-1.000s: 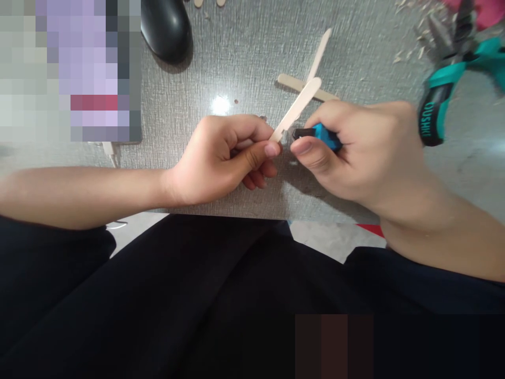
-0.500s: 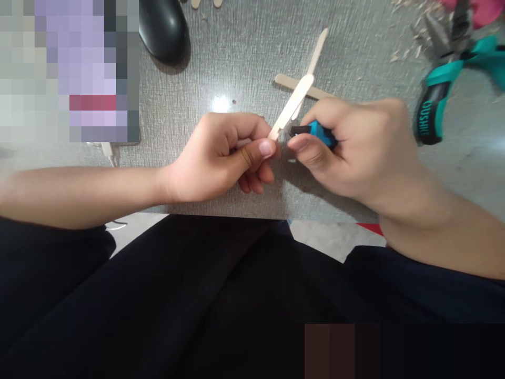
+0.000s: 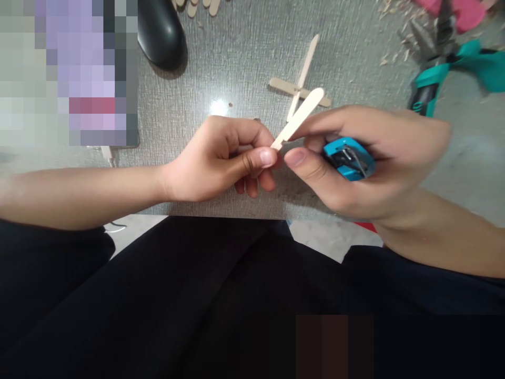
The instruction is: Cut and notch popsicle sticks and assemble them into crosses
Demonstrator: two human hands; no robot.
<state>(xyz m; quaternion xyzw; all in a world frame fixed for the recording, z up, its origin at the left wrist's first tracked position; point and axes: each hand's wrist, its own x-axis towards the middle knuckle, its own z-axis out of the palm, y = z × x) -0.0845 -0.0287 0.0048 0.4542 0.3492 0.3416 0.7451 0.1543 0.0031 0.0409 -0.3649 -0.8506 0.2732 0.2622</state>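
Note:
My left hand point(image 3: 226, 158) is closed, pinching the lower end of a pale wooden craft stick point(image 3: 303, 113) between thumb and fingers; the stick slants up to the right. My right hand point(image 3: 363, 158) is wrapped around a small blue tool with a black and metal face point(image 3: 347, 158), and its index finger and thumb touch the same stick near its lower end. Both hands hover just above a grey textured table point(image 3: 236, 63), near its front edge.
Two crossed craft sticks point(image 3: 298, 84) lie on the table behind the hands. Teal-handled pliers point(image 3: 434, 79) rest at the right among wood shavings. A black rounded object point(image 3: 160, 31) sits at the back left, beside a blurred rectangular thing point(image 3: 69, 71). More sticks point(image 3: 197, 6) show at the top edge.
My right hand has turned palm-up so the blue tool's face now shows, and its fingers have closed onto the stick. My left hand keeps its pinch almost unmoved.

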